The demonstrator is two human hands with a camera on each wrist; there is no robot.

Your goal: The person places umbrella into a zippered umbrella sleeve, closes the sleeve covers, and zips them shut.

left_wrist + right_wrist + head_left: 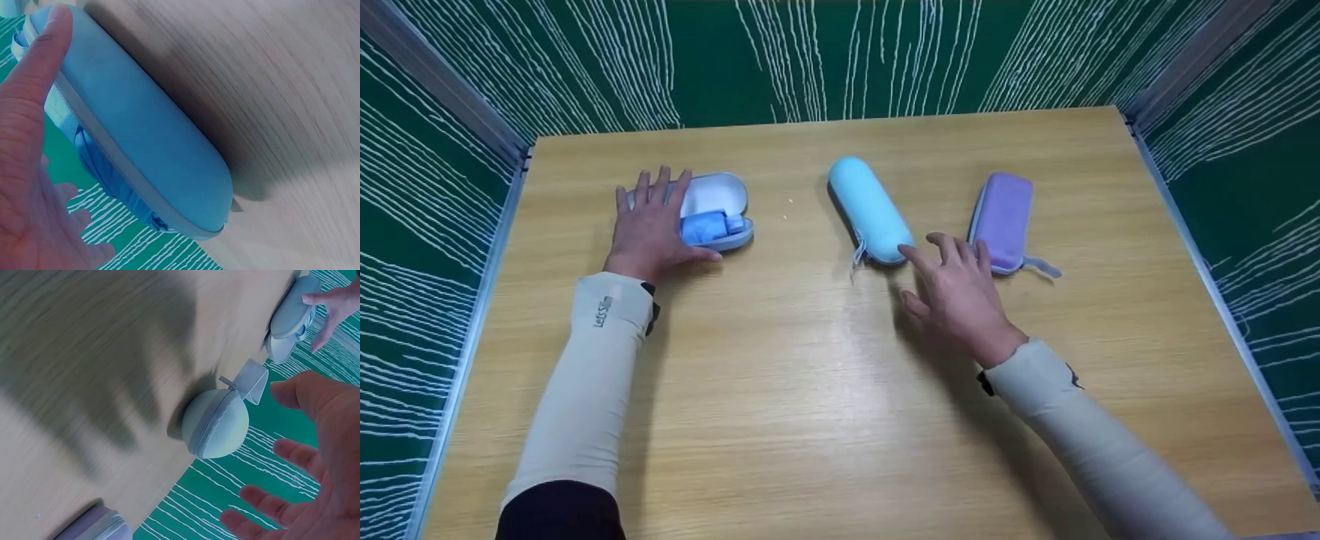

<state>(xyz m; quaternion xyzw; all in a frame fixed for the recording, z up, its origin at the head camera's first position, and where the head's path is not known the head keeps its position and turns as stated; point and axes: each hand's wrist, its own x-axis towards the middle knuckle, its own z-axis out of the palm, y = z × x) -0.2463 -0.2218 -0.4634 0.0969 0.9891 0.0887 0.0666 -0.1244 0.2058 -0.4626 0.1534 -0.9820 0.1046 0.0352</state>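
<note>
At the left of the table in the head view, a small blue zip case (735,241) lies unzipped with its lid back, and a bundle of blue fabric (703,227) sits inside. My left hand (649,232) is over its left part with fingers spread and straight. The thumb touches the case's outer shell in the left wrist view, while part of the case is hidden under the hand. My right hand (964,300) hovers by the near end of a closed turquoise zip case (870,210), fingers loosely spread. In the right wrist view nothing is in that hand, and a gap shows to the case.
A closed purple zip case (1009,217) with a strap lies to the right, just beyond my right hand. Small white specks (787,210) dot the wooden table (780,390). Green walls with white lines (825,60) stand around the back and sides.
</note>
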